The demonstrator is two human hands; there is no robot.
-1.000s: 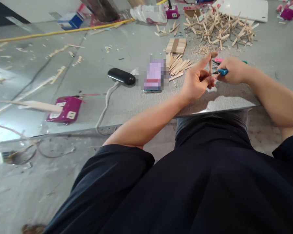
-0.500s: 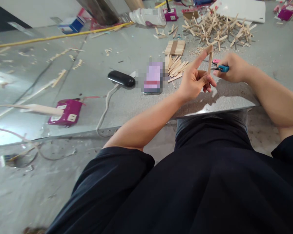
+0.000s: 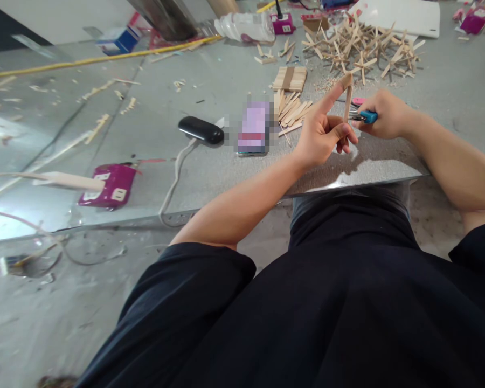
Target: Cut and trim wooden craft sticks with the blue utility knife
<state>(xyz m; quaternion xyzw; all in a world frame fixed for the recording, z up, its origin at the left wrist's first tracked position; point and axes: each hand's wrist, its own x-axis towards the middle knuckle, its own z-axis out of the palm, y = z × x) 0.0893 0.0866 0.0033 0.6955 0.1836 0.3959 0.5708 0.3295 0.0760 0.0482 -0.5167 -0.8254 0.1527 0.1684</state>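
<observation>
My left hand (image 3: 320,134) pinches a wooden craft stick (image 3: 348,102), the index fingertip at its upper end and the thumb at its lower end. To the right, my right hand (image 3: 388,112) is closed around pliers (image 3: 368,116) with blue handles. Their metal jaws are at the stick's right edge; whether they bite into it I cannot tell. Left of my left hand lie loose craft sticks (image 3: 293,112) and a banded bundle of sticks (image 3: 299,79). Behind both hands is a heap of cut or crossed sticks (image 3: 359,48), with small wood chips in front of it.
A phone (image 3: 253,129) and a black oblong case (image 3: 201,131) lie on the metal table (image 3: 218,183). Farther left sits a purple power socket (image 3: 112,186) with cables. A clear plastic bottle (image 3: 246,27) lies at the back, near a yellow cord (image 3: 145,52).
The pliers have tilted and shifted slightly in my right hand, their blue handle a little lower and further left. My left hand and the stick stay nearly still.
</observation>
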